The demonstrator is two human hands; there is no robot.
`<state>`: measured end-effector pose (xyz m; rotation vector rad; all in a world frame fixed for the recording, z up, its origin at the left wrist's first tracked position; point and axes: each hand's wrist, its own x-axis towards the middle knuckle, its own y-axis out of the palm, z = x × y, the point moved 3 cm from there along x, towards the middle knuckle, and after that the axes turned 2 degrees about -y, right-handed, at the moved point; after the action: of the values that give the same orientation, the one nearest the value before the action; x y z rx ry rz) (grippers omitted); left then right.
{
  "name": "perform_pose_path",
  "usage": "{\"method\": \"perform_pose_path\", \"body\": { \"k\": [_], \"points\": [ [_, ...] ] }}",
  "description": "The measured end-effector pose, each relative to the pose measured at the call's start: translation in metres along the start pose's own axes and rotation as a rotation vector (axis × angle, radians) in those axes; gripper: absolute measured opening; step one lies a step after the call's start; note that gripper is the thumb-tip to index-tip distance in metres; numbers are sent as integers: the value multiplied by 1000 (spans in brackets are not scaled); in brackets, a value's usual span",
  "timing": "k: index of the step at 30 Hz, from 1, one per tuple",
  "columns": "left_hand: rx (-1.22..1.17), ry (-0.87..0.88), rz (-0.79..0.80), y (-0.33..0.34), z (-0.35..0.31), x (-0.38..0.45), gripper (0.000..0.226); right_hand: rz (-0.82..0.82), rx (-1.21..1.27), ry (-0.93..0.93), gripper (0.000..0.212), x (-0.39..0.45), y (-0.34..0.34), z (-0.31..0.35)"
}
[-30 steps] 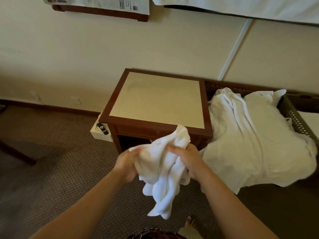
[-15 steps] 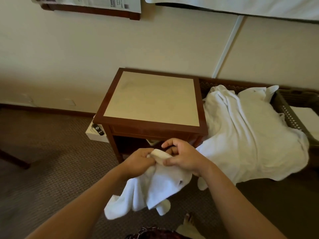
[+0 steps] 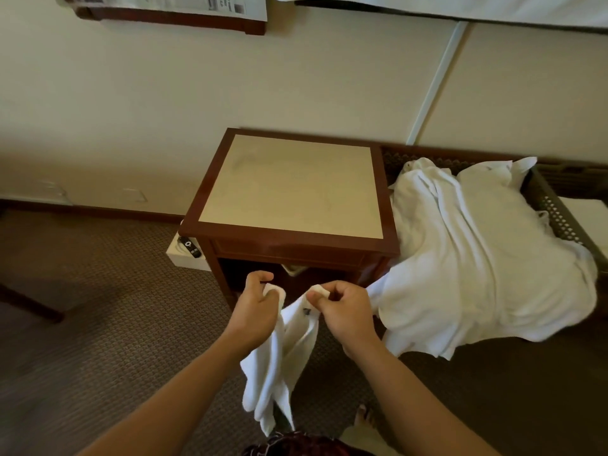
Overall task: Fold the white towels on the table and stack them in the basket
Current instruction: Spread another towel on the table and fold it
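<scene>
At the centre of the view stands the square wooden side table with a dark red-brown frame and a pale beige inset top point(image 3: 292, 185), set against the cream wall point(image 3: 230, 83); its top carries nothing. Toward three o'clock from it, touching its right edge, a big heap of crumpled white towels point(image 3: 477, 258) spills over the dark brown perforated plastic basket point(image 3: 556, 212), whose latticed rim shows at the heap's far and right sides. Brown patterned carpet point(image 3: 98, 307) covers the floor from nine o'clock round to six.

Toward six o'clock from the table, in front of its open lower shelf, a small white terry towel point(image 3: 279, 366) hangs in the air above the carpet, held by its top edge and drooping in loose folds toward the lower edge of the view. The left hand point(image 3: 260, 307) has its fingers curled tightly round one upper corner of this towel; the right hand point(image 3: 345, 307), just beside it at three o'clock, pinches the other upper corner between thumb and bent fingers. A short span of cloth sags between the two.

At nine o'clock from the table's lower left corner, a small white box point(image 3: 184, 258) sits on the carpet with a black remote control point(image 3: 190, 246) lying on it.
</scene>
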<state>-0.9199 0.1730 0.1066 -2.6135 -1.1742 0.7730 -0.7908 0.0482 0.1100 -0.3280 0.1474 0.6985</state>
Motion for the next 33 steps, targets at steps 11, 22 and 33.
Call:
{"method": "perform_pose_path", "body": {
  "k": [11,22,33],
  "points": [
    [-172,172,-261,4,-21,-26,6,56,380,156,11,-5,27,13],
    [-314,224,22,28,-17,-37,59,183,533,107,21,-7,20,18],
    [-114,306,26,4,-12,-12,35,266,-42,-322,18,7,-26,42]
  ]
}}
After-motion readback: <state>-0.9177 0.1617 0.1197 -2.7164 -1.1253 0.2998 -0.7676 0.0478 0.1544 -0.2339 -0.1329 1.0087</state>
